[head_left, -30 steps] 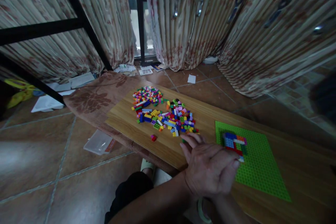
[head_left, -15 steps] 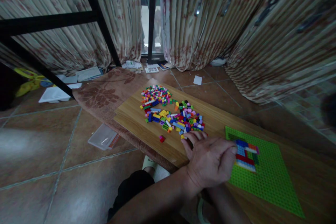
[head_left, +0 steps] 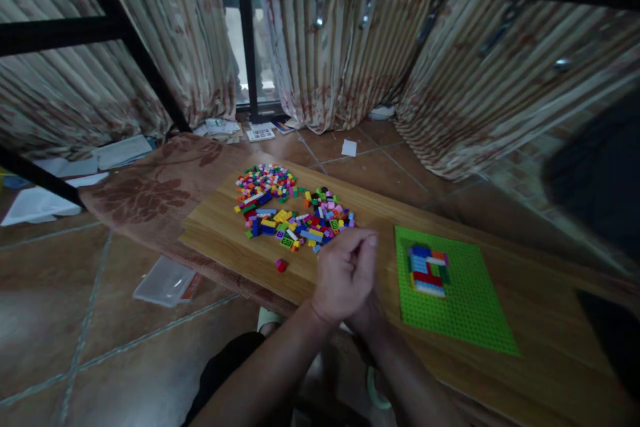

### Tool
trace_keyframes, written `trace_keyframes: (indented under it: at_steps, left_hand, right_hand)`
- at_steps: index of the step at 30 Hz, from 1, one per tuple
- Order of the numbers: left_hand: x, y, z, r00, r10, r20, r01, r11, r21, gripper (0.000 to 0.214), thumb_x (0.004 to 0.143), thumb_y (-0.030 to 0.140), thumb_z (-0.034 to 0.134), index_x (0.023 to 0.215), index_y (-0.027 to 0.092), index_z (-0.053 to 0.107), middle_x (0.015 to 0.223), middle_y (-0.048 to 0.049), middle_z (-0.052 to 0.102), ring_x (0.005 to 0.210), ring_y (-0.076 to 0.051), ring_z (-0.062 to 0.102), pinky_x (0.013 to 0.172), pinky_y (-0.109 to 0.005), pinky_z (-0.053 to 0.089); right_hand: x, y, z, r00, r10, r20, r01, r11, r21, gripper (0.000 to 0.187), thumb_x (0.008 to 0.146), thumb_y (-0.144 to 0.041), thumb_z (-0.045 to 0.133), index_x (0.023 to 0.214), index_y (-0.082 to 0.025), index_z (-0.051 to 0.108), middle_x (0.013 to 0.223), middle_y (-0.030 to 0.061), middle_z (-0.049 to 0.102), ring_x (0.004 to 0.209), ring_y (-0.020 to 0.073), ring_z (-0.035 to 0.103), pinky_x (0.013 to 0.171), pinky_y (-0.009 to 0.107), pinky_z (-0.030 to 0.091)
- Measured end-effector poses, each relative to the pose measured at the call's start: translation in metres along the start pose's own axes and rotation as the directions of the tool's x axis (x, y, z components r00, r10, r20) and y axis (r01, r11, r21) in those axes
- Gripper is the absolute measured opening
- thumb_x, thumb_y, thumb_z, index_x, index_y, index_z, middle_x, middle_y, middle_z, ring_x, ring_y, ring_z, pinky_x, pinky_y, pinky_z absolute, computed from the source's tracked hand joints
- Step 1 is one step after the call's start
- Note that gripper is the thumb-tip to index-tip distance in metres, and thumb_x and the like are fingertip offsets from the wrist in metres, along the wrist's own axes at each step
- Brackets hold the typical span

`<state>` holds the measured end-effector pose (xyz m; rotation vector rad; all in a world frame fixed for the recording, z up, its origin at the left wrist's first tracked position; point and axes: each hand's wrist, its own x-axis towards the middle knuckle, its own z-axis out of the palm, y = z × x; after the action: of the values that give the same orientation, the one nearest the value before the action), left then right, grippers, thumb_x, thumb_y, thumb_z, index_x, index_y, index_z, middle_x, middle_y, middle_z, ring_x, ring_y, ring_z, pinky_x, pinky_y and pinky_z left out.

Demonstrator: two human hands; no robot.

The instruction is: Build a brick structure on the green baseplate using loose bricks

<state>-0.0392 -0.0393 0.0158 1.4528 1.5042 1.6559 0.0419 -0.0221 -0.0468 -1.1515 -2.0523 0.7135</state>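
Observation:
My left hand (head_left: 344,277) is closed, its fingers curled and the thumb folded along them, just in front of the loose toy bricks (head_left: 313,235). Whatever it may hold is hidden. Behind and below it lies my right hand (head_left: 367,313), mostly covered, so its fingers do not show. To the right of both hands is a green baseplate (head_left: 465,317). On that plate stands a low brick build (head_left: 427,271) in blue, red, white, orange and other colours. A small red and pink brick piece (head_left: 281,265) sits apart, left of my hands.
A heap of smaller bricks (head_left: 266,180) lies at the far left of the wooden board (head_left: 210,220). Beneath the board's left end is a brown patterned cloth (head_left: 150,187). A clear plastic lid (head_left: 165,280) rests on the tiled floor. A dark shape (head_left: 600,153) stands at the right.
My left hand's fingers have curled in from being stretched over the bricks. Both hands now sit farther from the baseplate, and the whole brick build shows. The view has turned right.

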Motion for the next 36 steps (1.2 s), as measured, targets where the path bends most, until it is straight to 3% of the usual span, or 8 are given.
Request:
trace_keyframes:
  at_steps: [5,11,16,21,27,31,33,36]
  left_hand:
    - [0.019,-0.020,-0.012,0.975,-0.214,-0.066,0.218,0.974,0.062,0.026,0.090,0.033,0.056,0.107,0.016,0.067,0.102,-0.0075,0.072,0.089,-0.018,0.066,0.081,-0.027,0.051]
    - [0.023,-0.031,-0.004,0.906,-0.333,0.259,0.340,0.940,0.020,0.027,0.086,0.033,0.057,0.097,0.014,0.072,0.080,-0.0048,0.071,0.071,-0.016,0.064,0.067,-0.025,0.049]
    - [0.023,-0.038,0.003,0.915,-0.346,0.208,0.345,0.938,0.041,0.027,0.082,0.038,0.061,0.086,0.015,0.072,0.071,-0.0019,0.068,0.061,-0.013,0.058,0.056,-0.022,0.045]
    - [0.023,-0.037,0.011,0.881,-0.419,0.219,0.438,0.898,-0.041,0.024,0.077,0.038,0.064,0.078,0.015,0.069,0.063,-0.0002,0.066,0.057,-0.014,0.061,0.055,-0.022,0.048]
    - [0.024,-0.032,0.020,0.861,-0.492,0.127,0.506,0.856,-0.110,0.021,0.073,0.034,0.066,0.077,0.014,0.069,0.061,0.0000,0.067,0.057,-0.015,0.063,0.055,-0.024,0.052]
    - [0.028,-0.036,0.017,0.826,-0.562,0.045,0.560,0.809,-0.176,0.024,0.071,0.034,0.069,0.081,0.013,0.070,0.062,-0.0004,0.068,0.057,-0.015,0.064,0.056,-0.025,0.053]
    - [0.031,-0.037,0.014,0.832,-0.553,0.048,0.548,0.803,-0.234,0.026,0.070,0.034,0.071,0.083,0.012,0.070,0.066,-0.0006,0.068,0.059,-0.014,0.064,0.058,-0.025,0.054]
    - [0.034,-0.034,0.010,0.845,-0.530,0.072,0.524,0.795,-0.307,0.030,0.070,0.035,0.072,0.088,0.012,0.070,0.072,-0.0015,0.070,0.063,-0.013,0.065,0.063,-0.026,0.054]
  right_hand:
    - [0.005,-0.001,-0.024,0.991,-0.032,-0.127,0.038,0.998,0.049,0.019,0.089,-0.029,0.053,0.101,-0.024,0.067,0.100,0.0059,0.070,0.097,0.0233,0.062,0.089,0.040,0.048]
    - [0.006,0.007,-0.039,0.971,0.168,-0.173,-0.088,0.915,0.394,0.019,0.091,-0.034,0.056,0.100,-0.023,0.068,0.094,0.0032,0.073,0.087,0.0178,0.067,0.080,0.030,0.053]
    - [0.003,0.009,-0.046,0.980,0.131,-0.149,-0.089,0.961,0.261,0.017,0.089,-0.031,0.057,0.098,-0.024,0.070,0.093,0.0035,0.072,0.085,0.0180,0.067,0.077,0.029,0.052]
    - [0.005,0.014,-0.046,0.965,0.156,-0.210,-0.099,0.960,0.261,0.019,0.090,-0.029,0.054,0.091,-0.024,0.072,0.086,0.0038,0.071,0.080,0.0180,0.065,0.075,0.030,0.052]
    - [0.010,0.011,-0.035,0.909,0.227,-0.349,-0.117,0.943,0.311,0.021,0.091,-0.029,0.052,0.089,-0.022,0.071,0.087,0.0052,0.070,0.082,0.0185,0.064,0.078,0.032,0.052]
    - [0.015,0.014,-0.038,0.844,0.343,-0.413,-0.130,0.877,0.462,0.022,0.089,-0.035,0.055,0.091,-0.020,0.071,0.090,0.0061,0.071,0.082,0.0185,0.066,0.073,0.032,0.055]
    - [0.016,0.019,-0.040,0.835,0.402,-0.377,-0.162,0.833,0.529,0.023,0.087,-0.037,0.059,0.092,-0.019,0.072,0.092,0.0061,0.072,0.081,0.0191,0.067,0.072,0.032,0.056]
    - [0.015,0.025,-0.038,0.888,0.381,-0.257,-0.241,0.862,0.447,0.017,0.083,-0.033,0.063,0.089,-0.021,0.073,0.086,0.0042,0.073,0.077,0.0191,0.067,0.073,0.033,0.055]
